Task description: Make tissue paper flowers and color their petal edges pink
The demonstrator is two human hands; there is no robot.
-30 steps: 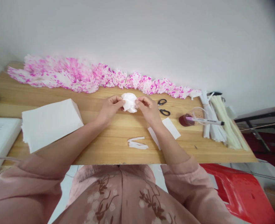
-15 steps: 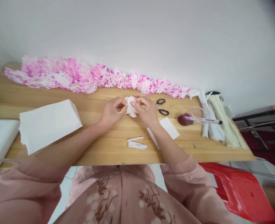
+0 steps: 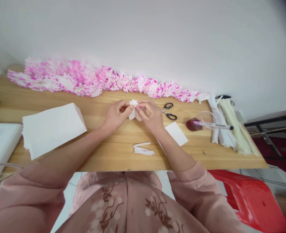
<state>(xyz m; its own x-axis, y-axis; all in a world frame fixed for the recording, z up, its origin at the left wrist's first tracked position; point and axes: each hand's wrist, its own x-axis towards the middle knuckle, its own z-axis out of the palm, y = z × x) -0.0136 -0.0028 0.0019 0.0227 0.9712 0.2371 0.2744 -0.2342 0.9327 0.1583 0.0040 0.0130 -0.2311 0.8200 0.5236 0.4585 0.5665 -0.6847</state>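
Observation:
Between my hands, over the middle of the table, is a small crumpled piece of white paper (image 3: pixel 134 113). My left hand (image 3: pixel 117 115) pinches its left side between thumb and fingers. From the right, my right hand (image 3: pixel 151 115) grips it with thumb and forefinger, the other fingers curled behind. Black-handled scissors (image 3: pixel 170 111) lie just right of my right hand. White paper squares (image 3: pixel 176 133) rest partly under my right forearm. Several narrow white strips (image 3: pixel 143 149) lie nearer the table's front edge.
A long row of pink-and-white crinkled paper (image 3: pixel 89 79) runs along the wall. Stacked white sheets (image 3: pixel 53 127) lie left. At right stand a cup of dark red liquid (image 3: pixel 193 124) with a marker (image 3: pixel 213 125) across it, and white and cream bundles (image 3: pixel 237 126). A red stool (image 3: pixel 259 197) is below.
My fingers have shifted closer together on the white paper, which now looks more gathered and narrower. The whole view has moved slightly, so the table sits a little further right.

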